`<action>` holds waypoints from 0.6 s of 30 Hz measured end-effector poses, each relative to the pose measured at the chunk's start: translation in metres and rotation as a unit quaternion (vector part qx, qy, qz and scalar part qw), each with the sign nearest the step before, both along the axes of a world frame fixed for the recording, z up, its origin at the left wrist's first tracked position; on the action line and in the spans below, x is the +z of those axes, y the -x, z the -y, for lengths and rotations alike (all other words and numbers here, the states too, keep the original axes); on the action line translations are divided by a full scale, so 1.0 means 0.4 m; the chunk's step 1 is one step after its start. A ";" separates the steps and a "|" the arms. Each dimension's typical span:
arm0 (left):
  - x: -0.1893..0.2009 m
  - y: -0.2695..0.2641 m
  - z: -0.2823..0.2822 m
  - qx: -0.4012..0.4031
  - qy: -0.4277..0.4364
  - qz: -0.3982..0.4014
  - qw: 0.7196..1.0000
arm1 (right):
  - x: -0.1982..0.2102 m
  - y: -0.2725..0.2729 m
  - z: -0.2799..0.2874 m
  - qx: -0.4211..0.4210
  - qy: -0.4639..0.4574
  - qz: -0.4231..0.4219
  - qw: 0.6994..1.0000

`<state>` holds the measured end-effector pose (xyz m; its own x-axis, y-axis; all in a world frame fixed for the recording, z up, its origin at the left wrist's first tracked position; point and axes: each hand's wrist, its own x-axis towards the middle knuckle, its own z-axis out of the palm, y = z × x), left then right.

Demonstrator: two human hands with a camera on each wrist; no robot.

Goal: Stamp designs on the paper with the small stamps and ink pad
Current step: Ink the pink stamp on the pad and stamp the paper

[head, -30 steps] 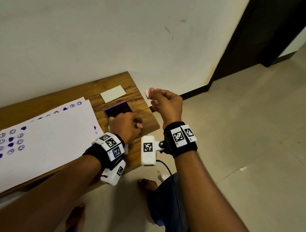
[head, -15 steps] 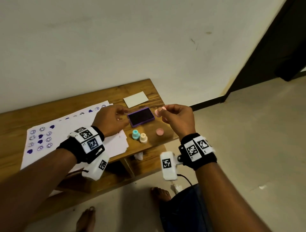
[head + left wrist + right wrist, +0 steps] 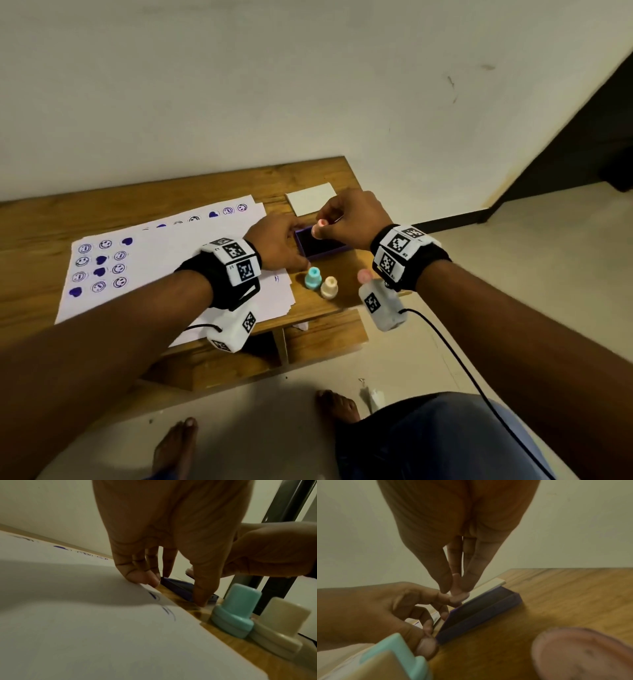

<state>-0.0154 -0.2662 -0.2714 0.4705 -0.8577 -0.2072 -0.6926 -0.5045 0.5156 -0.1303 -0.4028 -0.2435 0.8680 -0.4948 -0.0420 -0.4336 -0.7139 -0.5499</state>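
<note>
A purple ink pad point(image 3: 325, 248) lies open on the wooden table point(image 3: 137, 209). My left hand point(image 3: 294, 246) holds its left edge, thumb point(image 3: 202, 596) at the near corner and fingers point(image 3: 145, 578) at the far side. My right hand point(image 3: 323, 228) pinches a small pink stamp point(image 3: 458, 596) by its top, base down, right at the pad's point(image 3: 481, 608) left part. White paper point(image 3: 171, 270) with several purple smiley and heart prints lies to the left. A teal stamp point(image 3: 312, 277) and a cream stamp point(image 3: 329, 287) stand in front of the pad.
A pink cap point(image 3: 364, 275) lies on the table by my right wrist. A white card point(image 3: 311, 198) sits behind the pad, near the wall. The table's right end point(image 3: 356, 192) is just past the pad. My bare feet point(image 3: 337, 407) stand on the tiled floor.
Both hands came from beyond the table's right end to the ink pad. The right hand lowered the pink stamp onto it, and the left hand took hold of the pad's left edge.
</note>
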 end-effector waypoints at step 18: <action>-0.012 -0.009 0.033 0.030 -0.033 0.014 0.999 | -0.022 -0.034 0.014 0.005 0.021 -0.054 0.998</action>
<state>-0.0116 -0.2792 -0.2760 0.5276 -0.8124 -0.2484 -0.6734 -0.5782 0.4607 -0.1167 -0.4083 -0.2522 0.8648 -0.4887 -0.1154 -0.4812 -0.7408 -0.4688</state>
